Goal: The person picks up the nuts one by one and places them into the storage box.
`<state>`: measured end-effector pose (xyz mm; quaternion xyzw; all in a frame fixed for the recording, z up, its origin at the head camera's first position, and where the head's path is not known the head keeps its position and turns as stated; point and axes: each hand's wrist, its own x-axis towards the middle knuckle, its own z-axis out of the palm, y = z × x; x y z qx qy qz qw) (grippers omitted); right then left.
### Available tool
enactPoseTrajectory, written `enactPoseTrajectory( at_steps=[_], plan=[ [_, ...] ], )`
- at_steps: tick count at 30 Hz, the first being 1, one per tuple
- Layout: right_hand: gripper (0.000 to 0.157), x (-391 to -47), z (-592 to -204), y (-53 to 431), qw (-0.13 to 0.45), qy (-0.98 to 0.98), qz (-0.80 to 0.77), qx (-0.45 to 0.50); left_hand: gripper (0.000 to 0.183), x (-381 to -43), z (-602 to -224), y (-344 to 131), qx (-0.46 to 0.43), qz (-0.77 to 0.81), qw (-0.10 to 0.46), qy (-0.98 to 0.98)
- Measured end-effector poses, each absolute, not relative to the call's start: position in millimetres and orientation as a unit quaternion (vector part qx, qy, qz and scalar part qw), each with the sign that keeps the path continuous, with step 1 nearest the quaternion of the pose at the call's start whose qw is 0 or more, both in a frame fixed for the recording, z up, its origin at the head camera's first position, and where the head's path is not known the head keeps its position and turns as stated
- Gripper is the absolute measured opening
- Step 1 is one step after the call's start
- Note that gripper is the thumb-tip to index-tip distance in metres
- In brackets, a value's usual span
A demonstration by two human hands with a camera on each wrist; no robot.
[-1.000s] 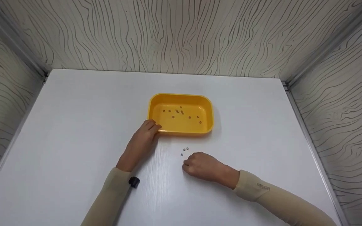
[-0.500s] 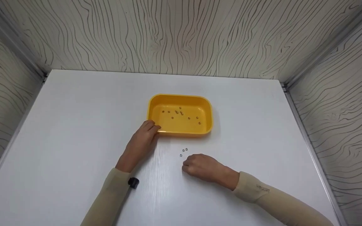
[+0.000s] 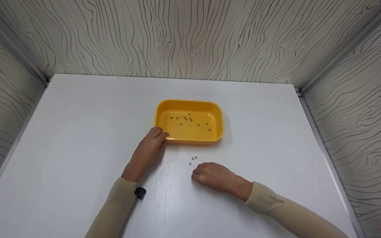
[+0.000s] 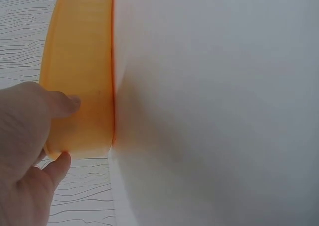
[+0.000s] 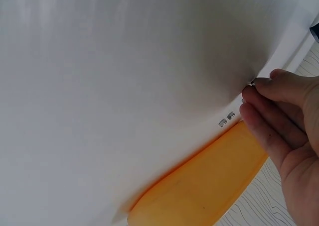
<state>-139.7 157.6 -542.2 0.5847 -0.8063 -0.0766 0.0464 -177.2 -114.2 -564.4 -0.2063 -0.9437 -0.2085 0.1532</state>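
At the near left corner of the yellow plastic bin (image 3: 193,141), my left hand (image 3: 146,152) grips the rim. The left wrist view shows the thumb (image 4: 65,104) against the bin's outer wall; some fingers are hidden over the rim. Several small metal nuts (image 3: 181,124) lie scattered on the bin's floor. In front of the bin, my right hand (image 3: 213,176) is low over the table, fingers curled. Its thumb and index finger pinch a small metal nut (image 5: 252,82), mostly covered by the fingertips. Three loose nuts (image 3: 192,158) lie just beyond that hand; two show plainly in the right wrist view.
The white table (image 3: 88,132) extends around the bin on all sides. Wood-patterned panels (image 3: 190,39) stand at the back and both sides. A small dark object (image 3: 140,192) sits at the left sleeve's cuff.
The head view has shifted very slightly. Both hands, the bin and the loose nuts otherwise keep their places.
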Motion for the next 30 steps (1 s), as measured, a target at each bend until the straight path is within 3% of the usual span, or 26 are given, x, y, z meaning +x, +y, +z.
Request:
enactPoseTrajectory(
  at_steps=[11,22,30],
  plan=[
    [0.023,-140,-535,161,0.048,-0.816,-0.036,0.575,0.013,-179,-563,-115,-0.208,-0.207,0.148,-0.945],
    [0.029,-152,-516,171,0.084,-0.81,0.122,0.567,0.01,-179,-562,-115,-0.208,-0.22,0.148,-0.941],
    [0.032,-161,-495,176,0.048,-0.8,0.28,0.528,0.01,-179,-561,-115,-0.208,-0.228,0.15,-0.939]
  ],
)
